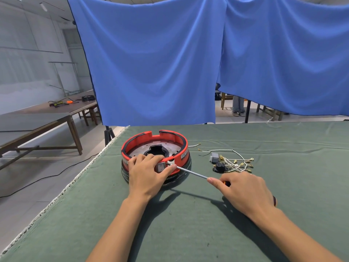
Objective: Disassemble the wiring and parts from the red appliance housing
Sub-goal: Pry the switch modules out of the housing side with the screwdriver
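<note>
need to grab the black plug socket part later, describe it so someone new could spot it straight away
Start at the red appliance housing on the green table cover, then look right to the tangle of white wires lying loose. The black socket part sits at the near left edge of that tangle, just in front of a small grey box. It is the only black piece there.

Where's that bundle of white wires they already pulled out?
In the head view, the white wires lie on the green table cover, to the right of the red housing and just beyond the right hand holding the screwdriver.
</note>
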